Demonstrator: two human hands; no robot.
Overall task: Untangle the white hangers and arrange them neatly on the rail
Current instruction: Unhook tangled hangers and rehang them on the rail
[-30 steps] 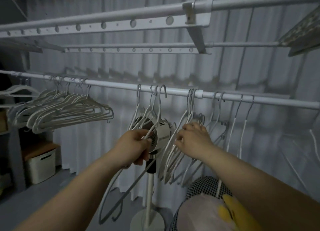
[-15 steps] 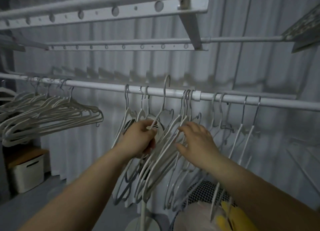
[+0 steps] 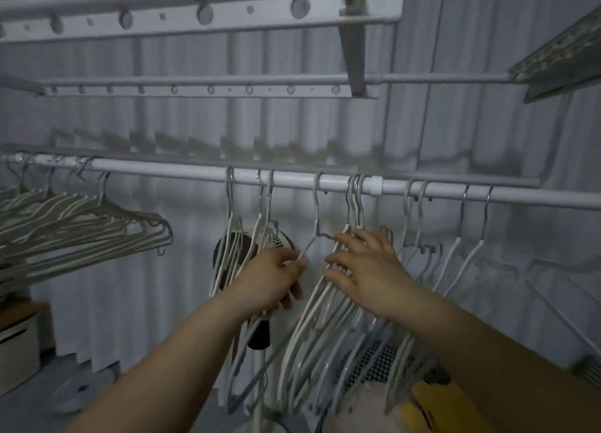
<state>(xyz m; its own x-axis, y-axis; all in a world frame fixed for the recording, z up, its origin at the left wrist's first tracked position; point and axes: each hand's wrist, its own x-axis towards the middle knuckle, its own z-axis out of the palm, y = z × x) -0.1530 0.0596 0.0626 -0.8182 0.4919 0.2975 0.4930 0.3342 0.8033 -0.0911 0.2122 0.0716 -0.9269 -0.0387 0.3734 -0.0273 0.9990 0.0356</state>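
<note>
Where the left hand (image 3: 271, 278) is: fingers (image 3: 294, 263) pinching one hanger (image 3: 316, 214) at its shoulder.
Right hand (image 3: 370, 270): fingers spread, resting on the tangled bunch (image 3: 312, 318) just beside.
Hanger: hook now over the rail (image 3: 162, 169); half a second ago it was lifted above it.
Bunch: hangs slanted from the rail.
Fan (image 3: 276, 239): behind the hangers.

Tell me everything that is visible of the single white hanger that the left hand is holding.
The hanger is thin and white, seemingly coated wire, with a greyer hook. The hook sits over the rail, alone between two pairs of hooks. Its neck hangs straight down, then the shoulders branch. The left hand pinches the left shoulder near the top. The right shoulder runs toward the fingers of the right hand; contact there is unclear. The lower part is hidden.
</note>
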